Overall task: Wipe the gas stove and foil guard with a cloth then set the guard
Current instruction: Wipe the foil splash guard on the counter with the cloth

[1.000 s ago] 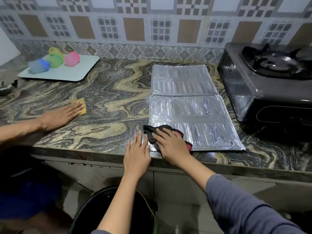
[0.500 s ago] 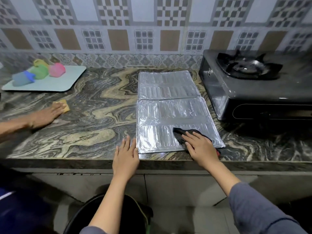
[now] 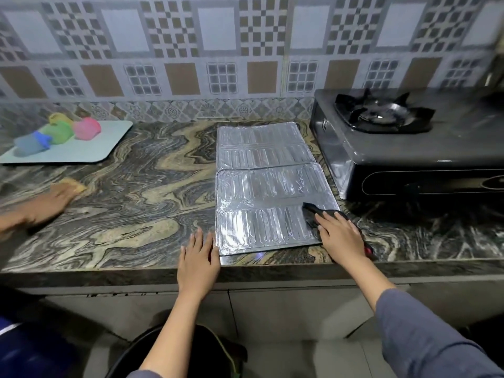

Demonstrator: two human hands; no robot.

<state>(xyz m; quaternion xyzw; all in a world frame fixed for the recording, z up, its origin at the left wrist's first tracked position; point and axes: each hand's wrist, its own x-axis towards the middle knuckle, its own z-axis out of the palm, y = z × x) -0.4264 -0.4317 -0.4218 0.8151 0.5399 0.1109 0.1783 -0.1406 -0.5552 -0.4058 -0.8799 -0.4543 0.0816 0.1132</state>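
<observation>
**Cloth at the guard's near right corner**

While a second person's hand (image 3: 51, 203) presses a yellow sponge (image 3: 73, 184) on the far left of the marbled countertop (image 3: 131, 203), a pale tray (image 3: 81, 148) behind it carries a cluster of coloured cups (image 3: 58, 130). Moving right, the left hand (image 3: 198, 259) lies flat and empty on the counter's front edge, fingers together and stretched forward, its fingertips just beside the near left corner of the foil guard (image 3: 261, 186). That guard lies flat on the counter, unfolded into ribbed silver panels running from the front edge back toward the tiled wall (image 3: 245, 50). On its near right corner the right hand (image 3: 342, 237) presses down a dark cloth (image 3: 313, 211), palm and spread fingers on top of it; a corner of the cloth pokes out ahead of the fingertips, and a red bit shows by the wrist. Just right of the guard stands the black gas stove (image 3: 409, 159), its burner grate (image 3: 381, 113) on top.
</observation>
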